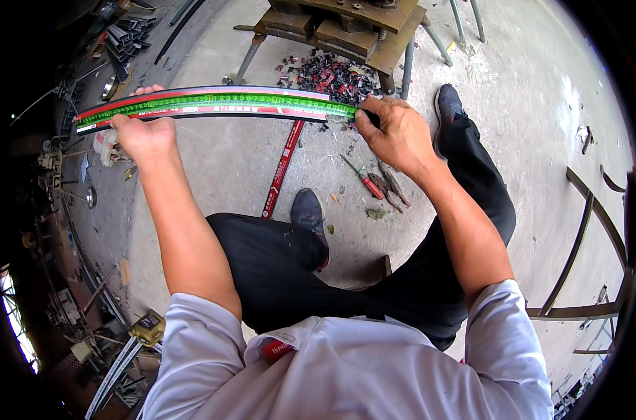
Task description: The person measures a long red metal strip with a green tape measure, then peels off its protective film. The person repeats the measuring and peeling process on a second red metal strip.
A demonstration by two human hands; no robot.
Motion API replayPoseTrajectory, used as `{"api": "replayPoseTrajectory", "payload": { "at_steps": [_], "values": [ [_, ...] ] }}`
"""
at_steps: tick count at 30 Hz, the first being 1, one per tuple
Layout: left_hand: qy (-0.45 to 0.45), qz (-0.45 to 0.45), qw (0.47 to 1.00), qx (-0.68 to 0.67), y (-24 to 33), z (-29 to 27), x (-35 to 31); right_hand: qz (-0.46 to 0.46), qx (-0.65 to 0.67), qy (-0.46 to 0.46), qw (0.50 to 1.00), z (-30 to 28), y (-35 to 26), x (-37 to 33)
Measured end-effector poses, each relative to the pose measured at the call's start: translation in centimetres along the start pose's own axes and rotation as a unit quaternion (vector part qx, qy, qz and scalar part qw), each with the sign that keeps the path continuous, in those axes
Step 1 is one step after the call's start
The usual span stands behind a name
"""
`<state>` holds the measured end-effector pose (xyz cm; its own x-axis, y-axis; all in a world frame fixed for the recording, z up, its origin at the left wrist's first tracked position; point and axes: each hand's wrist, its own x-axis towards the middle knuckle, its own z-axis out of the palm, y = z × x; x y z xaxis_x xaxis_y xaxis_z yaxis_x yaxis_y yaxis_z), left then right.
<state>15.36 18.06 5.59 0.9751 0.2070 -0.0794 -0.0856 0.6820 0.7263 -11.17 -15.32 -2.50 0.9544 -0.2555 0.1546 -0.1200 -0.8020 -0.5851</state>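
From here the work looks partway: the green strip (241,101) lies along the black-edged red strip (283,110), held above the floor (213,168), the left hand (146,136) clasping near its left end, the right hand (400,133) pinching the green end jutting past, seemingly unfinished.

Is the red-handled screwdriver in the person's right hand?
No, the red-handled screwdriver lies on the grey concrete floor, while the right hand is at one end of the long green-and-red strip.
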Motion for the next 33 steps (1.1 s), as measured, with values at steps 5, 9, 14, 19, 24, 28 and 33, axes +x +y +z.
{"api": "replayPoseTrajectory", "payload": {
  "at_steps": [5, 9, 14, 19, 24, 28, 33],
  "values": [
    [-0.004, -0.01, 1.0, -0.007, 0.2, -0.8, 1.0, -0.024, -0.01, 0.054, 0.998, 0.0, -0.3, 0.0],
    [-0.019, -0.029, 0.999, -0.038, 0.7, -2.1, 2.4, -0.035, -0.039, 0.057, 0.997, -0.5, -0.7, 0.1],
    [-0.02, -0.04, 0.997, -0.057, 0.6, -2.6, 2.8, -0.062, -0.055, 0.113, 0.99, -0.2, -0.5, 0.0],
    [-0.008, -0.036, 0.998, -0.054, 0.8, -2.3, 2.5, -0.073, -0.072, 0.127, 0.987, -0.4, -0.8, 0.0],
    [-0.006, -0.035, 0.998, -0.051, 1.0, -2.3, 2.1, -0.079, -0.079, 0.138, 0.984, -0.7, -1.1, 0.1],
    [-0.004, -0.041, 0.997, -0.067, 1.3, -2.6, 2.6, -0.085, -0.083, 0.147, 0.982, -0.7, -1.1, 0.1],
    [0.001, -0.039, 0.998, -0.056, 1.6, -3.0, 2.9, -0.102, -0.094, 0.166, 0.976, -1.0, -1.4, 0.2]
  ]
}}
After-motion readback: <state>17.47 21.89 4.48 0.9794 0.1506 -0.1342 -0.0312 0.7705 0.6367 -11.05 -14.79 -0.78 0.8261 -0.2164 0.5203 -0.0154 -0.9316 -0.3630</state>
